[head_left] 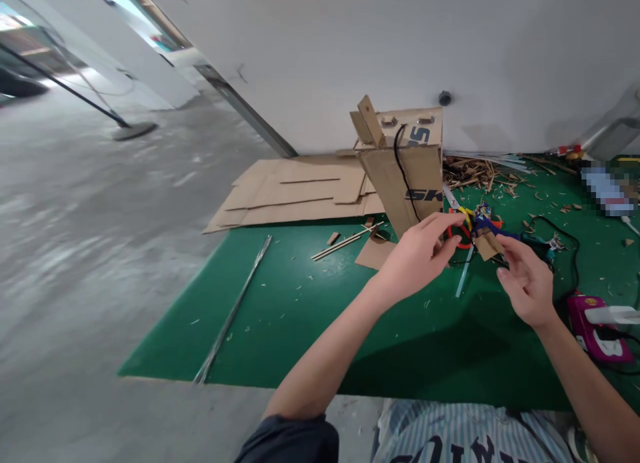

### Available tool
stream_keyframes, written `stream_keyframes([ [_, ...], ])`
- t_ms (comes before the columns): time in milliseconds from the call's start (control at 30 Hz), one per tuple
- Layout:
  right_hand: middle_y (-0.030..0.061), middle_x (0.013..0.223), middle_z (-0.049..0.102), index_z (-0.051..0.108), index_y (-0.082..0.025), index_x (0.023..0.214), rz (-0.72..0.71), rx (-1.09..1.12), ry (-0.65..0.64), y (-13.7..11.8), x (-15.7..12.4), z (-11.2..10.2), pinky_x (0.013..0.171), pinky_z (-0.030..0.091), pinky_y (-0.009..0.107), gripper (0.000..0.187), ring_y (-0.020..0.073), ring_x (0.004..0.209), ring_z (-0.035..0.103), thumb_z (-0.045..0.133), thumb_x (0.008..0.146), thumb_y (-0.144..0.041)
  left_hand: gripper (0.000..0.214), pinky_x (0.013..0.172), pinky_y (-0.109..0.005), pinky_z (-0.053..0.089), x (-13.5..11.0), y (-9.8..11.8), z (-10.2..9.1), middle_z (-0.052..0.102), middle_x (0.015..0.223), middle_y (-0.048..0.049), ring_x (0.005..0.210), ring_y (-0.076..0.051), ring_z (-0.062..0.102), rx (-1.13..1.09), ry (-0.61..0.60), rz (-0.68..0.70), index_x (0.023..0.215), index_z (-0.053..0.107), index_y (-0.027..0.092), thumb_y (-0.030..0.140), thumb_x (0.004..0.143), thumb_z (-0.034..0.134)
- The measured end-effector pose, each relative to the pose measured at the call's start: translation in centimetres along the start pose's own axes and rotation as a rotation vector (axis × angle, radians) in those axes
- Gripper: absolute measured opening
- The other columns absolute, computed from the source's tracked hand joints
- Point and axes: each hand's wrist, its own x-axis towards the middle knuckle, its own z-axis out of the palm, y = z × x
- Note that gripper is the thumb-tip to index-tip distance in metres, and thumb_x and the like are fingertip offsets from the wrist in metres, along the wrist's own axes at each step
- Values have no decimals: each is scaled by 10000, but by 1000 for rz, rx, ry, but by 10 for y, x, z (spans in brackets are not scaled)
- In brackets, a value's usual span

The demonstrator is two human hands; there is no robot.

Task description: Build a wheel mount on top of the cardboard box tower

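Note:
My right hand [527,279] has its fingers on a small folded piece of cardboard [489,245], which appears held up over the table. Just left of it is my left hand [420,256], thumb and forefinger apart, with nothing visible between them. Its fingertips are near a yellow-handled tool [467,215] and scissors with red handles [465,237]; whether they touch is unclear. Behind the hands stands a cardboard box [395,183] with a black cord [400,156] hanging down its front. Pliers [537,241] lie past my right hand.
Flat cardboard sheets [280,189] lie at the back left. Wooden sticks [340,245] and a bundle of thin wires [235,309] rest on the green table [300,316]. Cardboard scraps [480,174] are heaped by the wall. At right are a magenta device [595,329] and a phone [607,191].

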Motion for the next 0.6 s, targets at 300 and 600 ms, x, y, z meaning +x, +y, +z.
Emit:
stream_keyframes([
  [300, 48, 813, 736, 758, -270, 1138, 155, -76, 70, -12, 7, -2, 585, 559, 348, 307, 208, 669, 676, 555, 960, -418, 123, 513, -182, 480, 17, -12, 15, 707, 829, -17, 549, -74, 642, -389, -66, -175, 962, 678, 153, 260, 922, 632],
  [600, 65, 1014, 782, 765, -253, 1044, 306, 100, 115, 4, 11, 14, 753, 619, 384, 263, 227, 861, 736, 643, 911, -444, 146, 584, -233, 418, 17, -25, 24, 647, 783, -16, 647, -116, 574, -17, -1, -28, 878, 619, 171, 240, 966, 524],
])
